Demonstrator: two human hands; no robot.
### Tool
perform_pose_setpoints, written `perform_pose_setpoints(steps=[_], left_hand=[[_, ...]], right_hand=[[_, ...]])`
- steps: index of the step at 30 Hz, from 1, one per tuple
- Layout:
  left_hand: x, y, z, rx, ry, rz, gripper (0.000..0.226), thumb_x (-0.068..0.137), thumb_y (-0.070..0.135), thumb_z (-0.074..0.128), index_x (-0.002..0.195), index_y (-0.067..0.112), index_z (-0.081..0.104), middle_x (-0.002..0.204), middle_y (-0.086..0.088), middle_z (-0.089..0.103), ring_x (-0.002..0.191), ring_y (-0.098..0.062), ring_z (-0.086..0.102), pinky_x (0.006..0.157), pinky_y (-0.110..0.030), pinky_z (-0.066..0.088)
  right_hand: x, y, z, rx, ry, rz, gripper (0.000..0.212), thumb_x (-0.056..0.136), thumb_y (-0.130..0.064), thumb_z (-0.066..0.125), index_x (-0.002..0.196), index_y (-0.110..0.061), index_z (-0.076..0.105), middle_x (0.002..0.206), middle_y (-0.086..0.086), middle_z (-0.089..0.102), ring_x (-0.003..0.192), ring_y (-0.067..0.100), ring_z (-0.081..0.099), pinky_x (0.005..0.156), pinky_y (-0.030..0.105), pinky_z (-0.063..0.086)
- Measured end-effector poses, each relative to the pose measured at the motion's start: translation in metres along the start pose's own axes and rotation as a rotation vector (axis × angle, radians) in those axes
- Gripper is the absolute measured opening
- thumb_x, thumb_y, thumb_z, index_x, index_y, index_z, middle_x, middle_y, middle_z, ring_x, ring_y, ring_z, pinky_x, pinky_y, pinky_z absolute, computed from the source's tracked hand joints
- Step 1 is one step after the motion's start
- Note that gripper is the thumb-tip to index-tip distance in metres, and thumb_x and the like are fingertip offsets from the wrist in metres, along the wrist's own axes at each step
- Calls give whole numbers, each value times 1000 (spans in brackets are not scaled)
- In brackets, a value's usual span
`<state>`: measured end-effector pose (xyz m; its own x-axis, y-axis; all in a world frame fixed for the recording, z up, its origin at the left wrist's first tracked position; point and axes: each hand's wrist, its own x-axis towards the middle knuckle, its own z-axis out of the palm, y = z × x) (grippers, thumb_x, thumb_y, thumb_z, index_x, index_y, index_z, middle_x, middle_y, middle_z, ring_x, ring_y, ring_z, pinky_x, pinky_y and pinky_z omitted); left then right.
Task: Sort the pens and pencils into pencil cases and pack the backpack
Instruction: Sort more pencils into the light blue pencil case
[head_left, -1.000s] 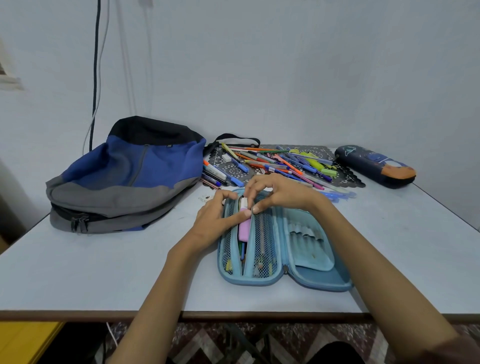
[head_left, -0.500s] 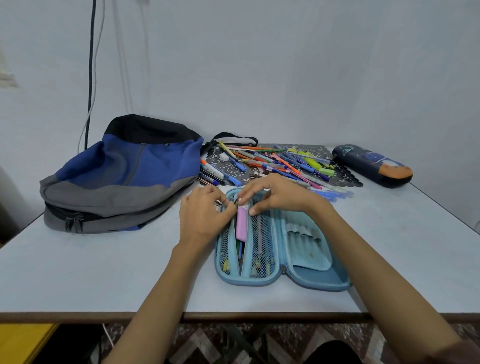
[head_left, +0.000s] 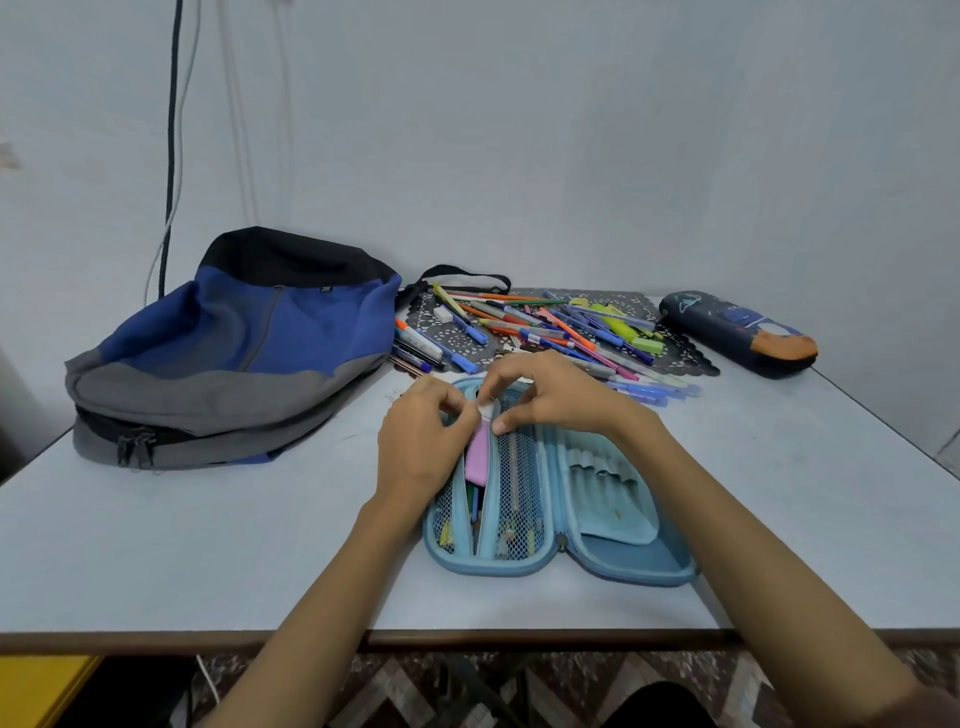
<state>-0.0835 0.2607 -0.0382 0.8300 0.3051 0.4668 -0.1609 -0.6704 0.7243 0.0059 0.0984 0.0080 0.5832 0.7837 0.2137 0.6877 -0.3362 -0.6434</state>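
Pens and pencils are lying in a loose heap on a dark lacy mat at the far side of the table; a pink marker is sitting apart from them, its lower end going down between the mesh pockets in the left half of the open blue pencil case; that case is lying flat near the table's front edge, just in front of the heap; the left hand is pinching the marker's upper end with curled fingers; the right hand is meeting it from the other side, fingers curling over the marker's white tip and thumb pressing beside it; a few more pens are showing through the mesh; a blue and grey backpack is lying on its side to the left, just beside the heap; a dark pencil case with an orange end is lying shut to the right of the mat; a black cable is hanging down the wall behind the backpack
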Motion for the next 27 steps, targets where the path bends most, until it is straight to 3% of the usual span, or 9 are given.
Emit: perform_pose_setpoints(steps=[3,7,9,11,14,17,18,23,27], left_hand=[[-4,1,0,5,13,-5,20,80,38,72,72,21,65,78,9,61,75,-8,57,65,-31,47],[-5,4,-4,60,5,-60,28,73,51,75,78,25,66,80,12,65,77,-5,58,65,-28,45],[-6,6,-6,100,-1,-68,27,73,51,75,79,27,67,82,12,65,79,-6,58,66,-28,43],[-6,7,-6,124,11,-71,25,73,50,74,78,27,66,82,12,65,79,-7,58,67,-28,44],[-6,9,-5,130,35,-72,23,72,47,75,75,26,65,79,12,66,78,-8,59,69,-30,45],[-6,10,-5,136,61,-60,21,71,45,75,72,26,67,77,11,66,76,-9,59,69,-31,46],[-7,11,-5,141,72,-47,20,71,44,75,70,26,67,76,11,65,75,-10,59,68,-31,45],[-7,12,-5,171,102,-8,19,72,42,75,67,24,69,73,10,64,73,-11,58,69,-32,44],[-7,12,-4,172,103,13,17,71,39,75,66,24,69,71,11,62,70,-9,55,70,-33,45]], right_hand=[[-3,3,0,105,30,40,39,67,-8,86,98,-9,62,101,4,68,98,15,63,69,11,45],[3,2,-9,73,-84,90,38,72,-10,83,106,-10,65,107,2,67,101,13,63,77,16,49],[8,4,-16,96,-117,129,32,81,-9,76,111,-9,66,107,2,68,99,13,65,81,21,53],[16,8,-18,102,-57,172,22,88,-5,67,110,-4,68,99,6,70,88,20,68,74,28,57],[32,13,-10,-196,18,105,13,89,-9,66,99,-10,74,93,5,71,79,23,68,68,36,58],[44,4,-4,-543,-38,-25,13,87,-12,66,95,-15,76,90,3,72,74,10,60,65,7,40],[47,-1,-5,-631,-45,-60,15,87,-12,64,95,-16,76,90,2,73,75,10,60,61,4,34],[56,-11,-3,-1050,-146,-217,22,89,-14,57,100,-21,75,97,0,68,88,20,60,63,27,31],[60,-13,-5,-1193,-210,-328,17,83,-9,59,86,-12,75,80,5,64,63,23,54,52,30,29]])
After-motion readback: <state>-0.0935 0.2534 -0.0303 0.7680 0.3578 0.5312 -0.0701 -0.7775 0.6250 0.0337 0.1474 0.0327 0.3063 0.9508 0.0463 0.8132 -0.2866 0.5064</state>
